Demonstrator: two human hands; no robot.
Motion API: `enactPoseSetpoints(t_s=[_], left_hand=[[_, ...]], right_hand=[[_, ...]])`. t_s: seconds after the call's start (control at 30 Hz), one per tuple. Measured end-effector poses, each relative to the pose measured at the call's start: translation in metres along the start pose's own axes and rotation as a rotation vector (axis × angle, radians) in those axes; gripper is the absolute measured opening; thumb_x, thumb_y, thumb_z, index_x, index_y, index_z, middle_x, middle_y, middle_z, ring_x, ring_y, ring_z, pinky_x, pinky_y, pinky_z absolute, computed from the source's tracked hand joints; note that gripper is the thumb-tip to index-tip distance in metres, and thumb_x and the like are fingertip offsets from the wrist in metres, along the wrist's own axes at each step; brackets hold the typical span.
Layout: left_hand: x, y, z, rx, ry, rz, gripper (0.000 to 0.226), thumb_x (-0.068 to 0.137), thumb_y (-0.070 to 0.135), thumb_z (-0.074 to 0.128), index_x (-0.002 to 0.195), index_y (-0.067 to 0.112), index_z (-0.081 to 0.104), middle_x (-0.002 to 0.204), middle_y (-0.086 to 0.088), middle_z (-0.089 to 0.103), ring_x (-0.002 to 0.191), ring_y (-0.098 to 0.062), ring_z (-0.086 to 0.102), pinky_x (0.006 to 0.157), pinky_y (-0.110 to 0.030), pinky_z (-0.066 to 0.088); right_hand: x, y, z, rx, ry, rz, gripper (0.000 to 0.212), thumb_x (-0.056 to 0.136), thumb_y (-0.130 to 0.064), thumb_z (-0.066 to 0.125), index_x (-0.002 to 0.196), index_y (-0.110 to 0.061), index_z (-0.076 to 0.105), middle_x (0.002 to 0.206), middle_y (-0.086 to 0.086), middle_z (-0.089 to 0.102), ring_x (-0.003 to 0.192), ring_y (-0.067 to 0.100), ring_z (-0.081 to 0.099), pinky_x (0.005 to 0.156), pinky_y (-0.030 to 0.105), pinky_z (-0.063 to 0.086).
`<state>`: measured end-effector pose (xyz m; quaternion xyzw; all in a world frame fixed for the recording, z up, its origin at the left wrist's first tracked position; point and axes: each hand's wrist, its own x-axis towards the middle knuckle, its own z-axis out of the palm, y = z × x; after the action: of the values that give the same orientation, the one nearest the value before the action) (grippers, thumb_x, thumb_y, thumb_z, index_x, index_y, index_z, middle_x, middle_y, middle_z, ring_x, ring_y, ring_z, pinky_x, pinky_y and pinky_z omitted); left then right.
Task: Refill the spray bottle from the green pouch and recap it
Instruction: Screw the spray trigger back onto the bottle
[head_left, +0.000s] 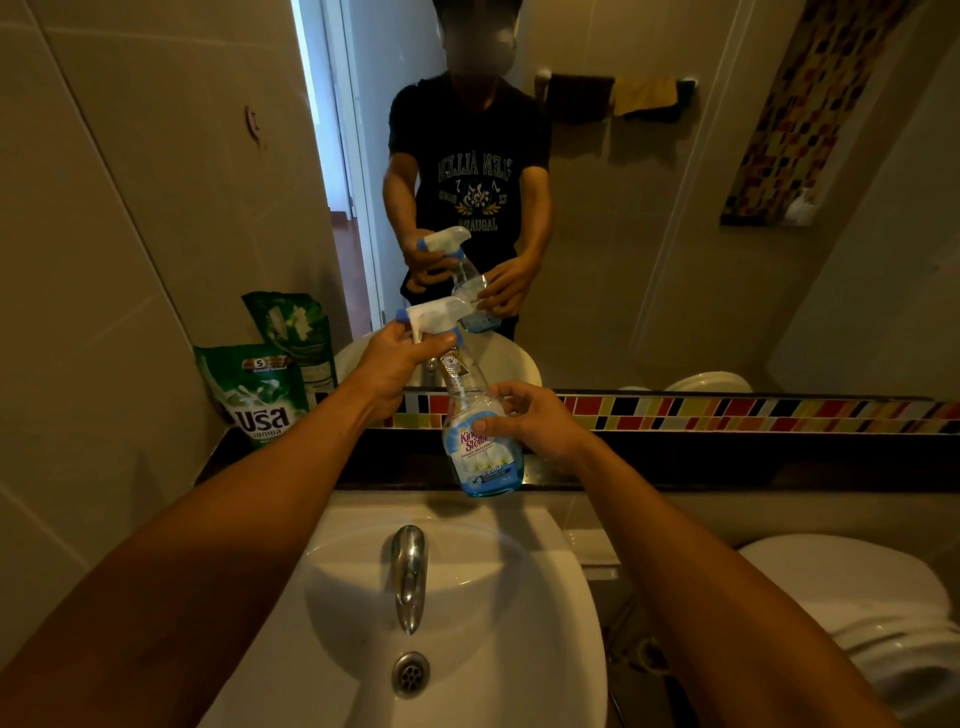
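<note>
A clear spray bottle (483, 457) with a blue-and-white label and a little blue liquid at the bottom is held up over the back of the sink. My right hand (524, 421) grips its body. My left hand (400, 358) is closed around the neck under the white trigger head (431, 314), which sits on top of the bottle with its blue nozzle pointing left. The green pouch (254, 395) stands upright on the dark ledge at the left, against the wall, apart from both hands.
A white sink (519, 623) with a chrome tap (409, 571) and drain lies below the bottle. A mirror behind the ledge reflects the person, bottle and pouch. A coloured tile strip (727, 413) runs along the ledge. A white toilet (857, 613) is at the lower right.
</note>
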<state>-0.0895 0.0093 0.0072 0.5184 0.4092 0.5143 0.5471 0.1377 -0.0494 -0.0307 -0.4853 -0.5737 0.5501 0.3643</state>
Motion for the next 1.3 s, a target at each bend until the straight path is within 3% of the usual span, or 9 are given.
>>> enactPoseSetpoints(t_s=[0.1, 0.27, 0.4, 0.5, 0.63, 0.73, 0.97, 1.13, 1.3], left_hand=[[-0.002, 0.001, 0.001, 0.001, -0.009, -0.029, 0.045, 0.083, 0.021, 0.079, 0.124, 0.021, 0.062, 0.095, 0.010, 0.078, 0.086, -0.001, 0.074, 0.067, -0.017, 0.053], [-0.004, 0.004, 0.004, -0.017, 0.055, 0.002, 0.057, 0.075, 0.016, 0.086, 0.127, 0.013, 0.062, 0.103, 0.000, 0.077, 0.085, -0.005, 0.075, 0.058, -0.010, 0.054], [-0.003, 0.002, 0.002, -0.025, 0.079, 0.016, 0.061, 0.073, 0.016, 0.087, 0.128, 0.010, 0.062, 0.106, -0.001, 0.078, 0.095, -0.011, 0.075, 0.073, -0.018, 0.058], [-0.006, 0.002, 0.001, -0.040, 0.050, 0.009, 0.061, 0.072, 0.019, 0.086, 0.127, 0.011, 0.061, 0.101, 0.002, 0.079, 0.095, -0.011, 0.076, 0.075, -0.019, 0.058], [-0.007, 0.000, -0.003, -0.009, 0.003, 0.019, 0.044, 0.077, 0.013, 0.082, 0.116, 0.020, 0.065, 0.099, 0.005, 0.079, 0.098, -0.012, 0.074, 0.082, -0.024, 0.058], [-0.007, 0.000, -0.002, 0.002, -0.008, 0.012, 0.042, 0.079, 0.010, 0.081, 0.116, 0.020, 0.064, 0.104, 0.001, 0.076, 0.103, -0.017, 0.072, 0.087, -0.030, 0.058], [-0.006, -0.002, 0.000, 0.028, -0.059, -0.023, 0.056, 0.080, 0.009, 0.079, 0.132, 0.009, 0.056, 0.118, -0.009, 0.069, 0.109, -0.023, 0.068, 0.082, -0.030, 0.059], [-0.005, -0.004, 0.009, 0.078, -0.061, 0.005, 0.046, 0.079, 0.013, 0.082, 0.121, 0.020, 0.062, 0.107, -0.001, 0.076, 0.103, -0.018, 0.073, 0.082, -0.030, 0.059], [-0.003, -0.004, 0.013, 0.107, -0.153, 0.015, 0.041, 0.080, 0.012, 0.081, 0.117, 0.023, 0.067, 0.107, 0.001, 0.078, 0.104, -0.019, 0.073, 0.084, -0.033, 0.060]], right_hand=[[-0.002, -0.001, 0.000, 0.000, 0.003, 0.003, 0.049, 0.079, -0.013, 0.088, 0.123, -0.018, 0.066, 0.109, 0.009, 0.077, 0.094, 0.027, 0.079, 0.078, 0.043, 0.066], [-0.002, -0.002, 0.002, -0.016, 0.016, -0.006, 0.051, 0.079, -0.011, 0.088, 0.124, -0.016, 0.065, 0.110, 0.010, 0.076, 0.094, 0.026, 0.079, 0.078, 0.043, 0.066], [-0.004, -0.004, 0.002, -0.015, 0.004, -0.011, 0.049, 0.080, -0.011, 0.087, 0.124, -0.016, 0.065, 0.107, 0.007, 0.077, 0.093, 0.025, 0.079, 0.077, 0.040, 0.066], [-0.006, -0.003, 0.002, -0.014, -0.013, -0.003, 0.049, 0.081, -0.013, 0.087, 0.125, -0.015, 0.065, 0.109, 0.009, 0.078, 0.094, 0.026, 0.079, 0.079, 0.042, 0.066], [-0.007, -0.002, 0.000, -0.018, -0.040, 0.012, 0.048, 0.082, -0.012, 0.085, 0.126, -0.013, 0.065, 0.112, 0.012, 0.078, 0.098, 0.027, 0.078, 0.086, 0.047, 0.064], [-0.007, 0.001, -0.001, -0.008, -0.058, 0.023, 0.049, 0.082, -0.012, 0.085, 0.127, -0.014, 0.066, 0.112, 0.010, 0.078, 0.100, 0.026, 0.078, 0.083, 0.042, 0.065], [-0.007, 0.011, -0.003, 0.029, -0.086, 0.050, 0.050, 0.081, -0.012, 0.086, 0.127, -0.015, 0.068, 0.113, 0.008, 0.079, 0.102, 0.025, 0.077, 0.077, 0.034, 0.064], [-0.003, 0.014, -0.004, -0.004, -0.055, 0.056, 0.051, 0.080, -0.009, 0.086, 0.127, -0.010, 0.066, 0.116, 0.011, 0.077, 0.104, 0.026, 0.077, 0.089, 0.046, 0.063], [-0.006, 0.018, -0.014, -0.012, -0.086, 0.071, 0.049, 0.082, -0.009, 0.084, 0.127, -0.014, 0.066, 0.115, 0.006, 0.079, 0.104, 0.022, 0.077, 0.085, 0.039, 0.064]])
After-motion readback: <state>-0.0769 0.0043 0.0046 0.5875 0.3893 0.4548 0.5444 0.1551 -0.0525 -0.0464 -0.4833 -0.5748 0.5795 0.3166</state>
